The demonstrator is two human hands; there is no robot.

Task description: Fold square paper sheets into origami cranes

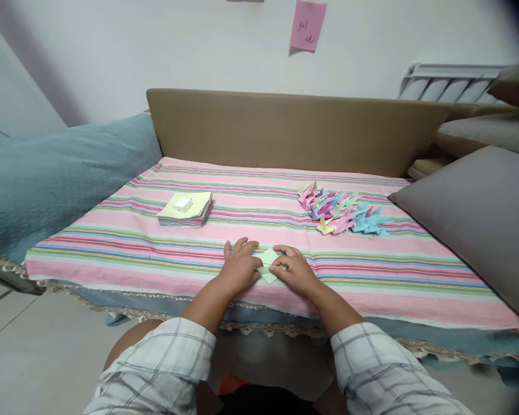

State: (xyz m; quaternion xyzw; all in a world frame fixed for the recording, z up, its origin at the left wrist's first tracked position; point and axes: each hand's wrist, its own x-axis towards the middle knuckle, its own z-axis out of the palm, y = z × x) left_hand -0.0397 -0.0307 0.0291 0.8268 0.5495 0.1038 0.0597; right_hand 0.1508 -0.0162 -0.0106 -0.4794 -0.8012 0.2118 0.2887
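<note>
Lying toward the near side of the striped cloth (251, 199), the green paper (268, 255) meets the left hand (240, 268), splayed, grip released, and the right hand (297, 271), curled; whether that one pinches, I can't tell. Folded papers (345, 220) sit farther right, before a brown backrest (285, 129).

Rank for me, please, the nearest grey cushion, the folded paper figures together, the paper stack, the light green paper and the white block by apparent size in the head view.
Nearest grey cushion
Folded paper figures, together
Paper stack
Light green paper, partly covered
White block
</note>
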